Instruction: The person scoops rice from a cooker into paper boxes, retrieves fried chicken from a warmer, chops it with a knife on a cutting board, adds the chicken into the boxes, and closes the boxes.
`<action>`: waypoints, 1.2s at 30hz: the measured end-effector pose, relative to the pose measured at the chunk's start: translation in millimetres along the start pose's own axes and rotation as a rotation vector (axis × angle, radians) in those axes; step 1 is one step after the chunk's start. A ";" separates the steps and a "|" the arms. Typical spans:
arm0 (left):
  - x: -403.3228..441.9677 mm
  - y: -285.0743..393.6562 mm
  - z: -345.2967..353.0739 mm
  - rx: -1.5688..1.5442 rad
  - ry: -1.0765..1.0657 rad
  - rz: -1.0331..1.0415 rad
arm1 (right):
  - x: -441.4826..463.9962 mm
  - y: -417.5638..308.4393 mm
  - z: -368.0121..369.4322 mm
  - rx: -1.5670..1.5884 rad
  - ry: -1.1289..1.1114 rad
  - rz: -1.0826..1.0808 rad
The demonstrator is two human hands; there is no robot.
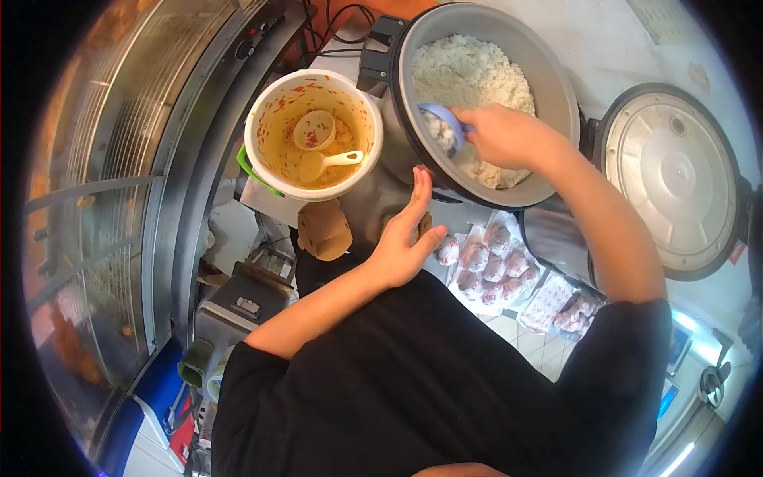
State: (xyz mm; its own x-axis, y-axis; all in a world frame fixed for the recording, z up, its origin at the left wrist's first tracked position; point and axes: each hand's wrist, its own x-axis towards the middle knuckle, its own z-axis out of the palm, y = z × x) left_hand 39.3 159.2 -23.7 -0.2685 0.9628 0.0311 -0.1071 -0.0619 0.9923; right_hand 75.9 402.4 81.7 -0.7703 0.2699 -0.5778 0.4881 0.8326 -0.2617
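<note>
My right hand (509, 137) is closed around a blue rice scoop (442, 127) inside the large rice cooker (560, 87). White rice fills the scoop's bowl, and more cooked rice (477, 71) lies in the pot. My left hand (405, 237) is by the cooker's near side, its fingers stretched out and thumb apart. A brown edge (426, 229) shows between that thumb and the fingers; whether they touch it I cannot tell. Left of this hand stands an open brown paper box (324, 230).
A white tub (262, 163) with yellow-orange food residue holds a ladle (343, 159) and a small bowl (315, 129). Several wrapped round packets (493, 266) lie below the cooker. Its lid (671, 179) hangs open at right. A glass-fronted display cabinet (103, 199) stands at left.
</note>
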 end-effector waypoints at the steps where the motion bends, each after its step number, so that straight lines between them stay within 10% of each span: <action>1: 0.7 2.3 -1.6 0.000 -0.014 -0.002 | -4.9 0.3 -0.2 0.033 0.032 -0.067; 12: 2.3 -2.6 -9.2 -0.041 -0.072 -0.035 | -54.8 -37.8 8.5 -0.264 0.123 0.174; 16: 2.5 34.1 -44.4 0.095 -0.262 -0.085 | -47.9 29.0 19.5 0.195 0.194 -0.062; 19: -20.7 92.6 -89.0 0.366 -0.558 -0.022 | -77.8 18.8 -6.7 0.933 -0.066 0.252; 26: -91.3 77.8 -166.1 0.391 0.026 -0.611 | -115.5 -4.5 21.2 1.224 0.082 0.255; 36: -87.6 -22.7 -193.7 0.640 -0.170 -0.830 | -126.3 -117.6 94.0 1.464 0.201 0.430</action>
State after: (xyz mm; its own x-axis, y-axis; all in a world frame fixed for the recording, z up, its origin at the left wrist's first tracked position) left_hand -120.2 25.3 -72.1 -0.1996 0.6674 -0.7175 0.3420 0.7336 0.5873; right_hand 154.4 225.0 112.8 -0.4526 0.5165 -0.7269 0.5506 -0.4793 -0.6835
